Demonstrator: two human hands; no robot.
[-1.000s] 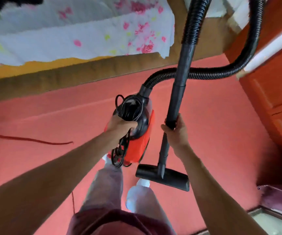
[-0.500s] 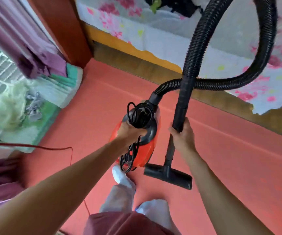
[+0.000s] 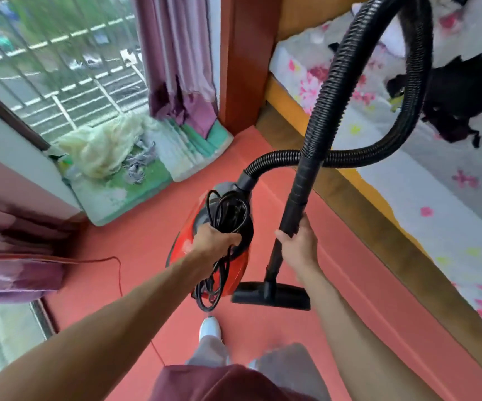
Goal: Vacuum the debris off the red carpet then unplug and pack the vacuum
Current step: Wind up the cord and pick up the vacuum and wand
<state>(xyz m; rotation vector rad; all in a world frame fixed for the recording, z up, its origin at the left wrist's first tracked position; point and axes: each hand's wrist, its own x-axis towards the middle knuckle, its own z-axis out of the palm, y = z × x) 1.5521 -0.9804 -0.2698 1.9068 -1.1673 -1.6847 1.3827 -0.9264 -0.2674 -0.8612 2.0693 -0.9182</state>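
Single head-worn view, steeply downward, close over the hands [image 3: 258,246].

Left grip [image 3: 215,238] & right grip [image 3: 300,248] both out fwd, curled tight, holding.

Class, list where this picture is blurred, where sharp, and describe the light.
Head view: window bars and curtain are smeared by motion blur; vacuum, left hand and right hand are fairly sharp; light is soft daylight, no harsh glare.

The vacuum [image 3: 235,267] is red with a black hose [image 3: 347,85]. The carpet [image 3: 135,235] is red. The bed sheet [image 3: 425,175] is white with pink flowers, and the curtain [image 3: 176,53] is purple.
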